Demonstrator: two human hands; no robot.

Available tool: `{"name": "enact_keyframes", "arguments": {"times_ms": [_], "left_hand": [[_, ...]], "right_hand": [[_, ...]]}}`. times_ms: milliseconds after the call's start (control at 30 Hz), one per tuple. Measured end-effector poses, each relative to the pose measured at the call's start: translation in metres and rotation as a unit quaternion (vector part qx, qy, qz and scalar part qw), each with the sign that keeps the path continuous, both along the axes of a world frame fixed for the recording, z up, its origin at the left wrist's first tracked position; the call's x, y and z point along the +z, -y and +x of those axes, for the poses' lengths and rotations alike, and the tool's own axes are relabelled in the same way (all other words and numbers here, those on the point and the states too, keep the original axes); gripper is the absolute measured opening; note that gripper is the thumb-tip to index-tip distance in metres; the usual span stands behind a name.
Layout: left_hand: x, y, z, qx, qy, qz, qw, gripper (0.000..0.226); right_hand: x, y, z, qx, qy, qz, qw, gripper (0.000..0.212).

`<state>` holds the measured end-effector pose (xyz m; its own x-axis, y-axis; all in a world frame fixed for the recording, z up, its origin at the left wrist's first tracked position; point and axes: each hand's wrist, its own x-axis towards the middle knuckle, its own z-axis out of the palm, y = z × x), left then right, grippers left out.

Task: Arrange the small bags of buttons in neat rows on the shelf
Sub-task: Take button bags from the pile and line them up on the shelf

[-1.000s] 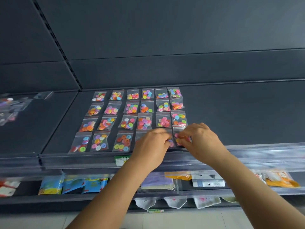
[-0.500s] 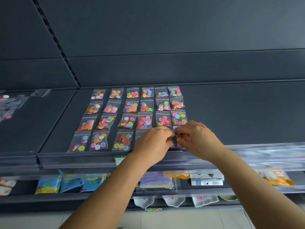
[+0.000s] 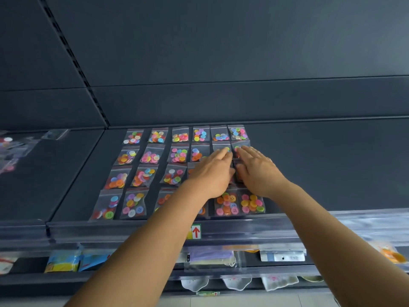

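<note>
Bags of buttons [image 3: 251, 203] lie flat on the dark shelf [image 3: 332, 169] in a grid of four rows by six columns, twenty-four if the covered spots are filled. Each is a small clear pouch holding loose buttons in pink, orange, yellow, green and blue. Two hands reach in from six o'clock: the left hand [image 3: 212, 173] and right hand [image 3: 257, 171] lie side by side, fingers straight, pressing flat on bags toward the grid's three o'clock side, grasping nothing.

Glossy plastic bags [image 3: 226, 203], matt shelf [image 3: 332, 165]
</note>
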<state>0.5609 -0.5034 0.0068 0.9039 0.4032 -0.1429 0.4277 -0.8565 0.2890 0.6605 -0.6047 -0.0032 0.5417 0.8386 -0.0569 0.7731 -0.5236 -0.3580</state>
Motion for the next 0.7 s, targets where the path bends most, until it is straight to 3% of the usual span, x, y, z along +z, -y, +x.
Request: {"name": "enact_keyframes", "arguments": {"times_ms": [133, 367, 533, 700], "left_hand": [[-0.004, -0.006, 0.006, -0.022, -0.028, 0.016, 0.999, 0.055], [-0.002, -0.007, 0.007, -0.011, -0.020, 0.004, 1.000, 0.054], [0.013, -0.002, -0.010, 0.027, 0.045, 0.041, 0.998, 0.054], [0.022, -0.013, -0.058, 0.099, 0.095, 0.079, 0.987, 0.060]], "right_hand": [[-0.001, -0.008, 0.006, 0.019, 0.016, -0.049, 0.999, 0.053], [0.000, -0.010, 0.008, 0.009, 0.024, -0.049, 0.998, 0.051], [0.013, -0.008, -0.002, -0.005, 0.044, 0.013, 0.999, 0.049], [0.028, -0.019, -0.031, 0.050, 0.055, 0.023, 0.997, 0.060]]}}
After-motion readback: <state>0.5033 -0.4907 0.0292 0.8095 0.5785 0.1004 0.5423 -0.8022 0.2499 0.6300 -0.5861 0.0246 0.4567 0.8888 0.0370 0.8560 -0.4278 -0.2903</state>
